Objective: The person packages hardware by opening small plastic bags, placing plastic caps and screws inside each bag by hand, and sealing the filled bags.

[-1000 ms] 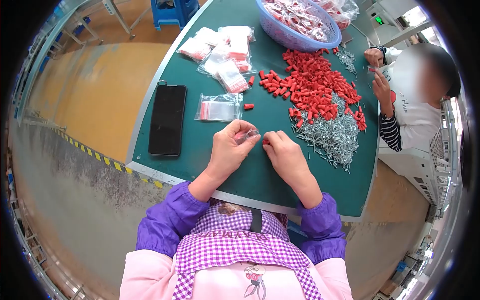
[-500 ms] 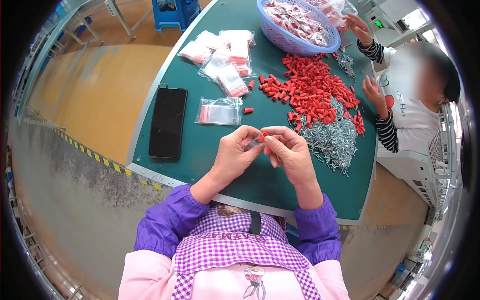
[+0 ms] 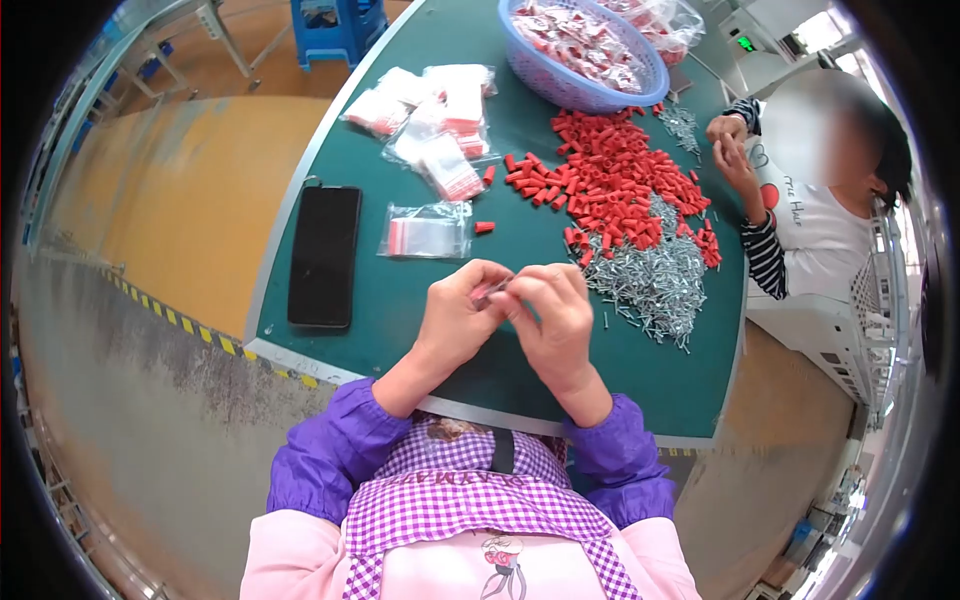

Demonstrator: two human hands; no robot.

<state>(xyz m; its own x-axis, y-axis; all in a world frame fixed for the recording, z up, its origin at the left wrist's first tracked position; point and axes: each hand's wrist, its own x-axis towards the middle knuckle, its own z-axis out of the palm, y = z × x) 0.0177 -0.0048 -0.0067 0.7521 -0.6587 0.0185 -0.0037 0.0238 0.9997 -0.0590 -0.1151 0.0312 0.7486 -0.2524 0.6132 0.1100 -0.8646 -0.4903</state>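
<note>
My left hand (image 3: 452, 318) is closed on a small clear plastic bag (image 3: 487, 291) with something red showing in it. My right hand (image 3: 556, 325) is pinched at the bag's right edge, the two hands almost meeting above the green table. What lies between the right fingertips is mostly hidden. Beyond my hands lie a flat stack of clear zip bags (image 3: 428, 234) and a single red tapered cap (image 3: 485, 228). To the right spread a heap of red tapered plastic caps (image 3: 620, 170) and a pile of silver screws (image 3: 650, 285).
A black phone (image 3: 325, 257) lies at the left edge of the green table (image 3: 400, 340). More zip bags (image 3: 445, 160) are piled farther back. A purple basket (image 3: 570, 85) holds filled bags. At the right sits a co-worker (image 3: 815, 200), hands together.
The red cap that showed at my right fingertips is no longer visible there. My right fingers have turned in against the bag. The co-worker's hands have come together. The view has shifted slightly.
</note>
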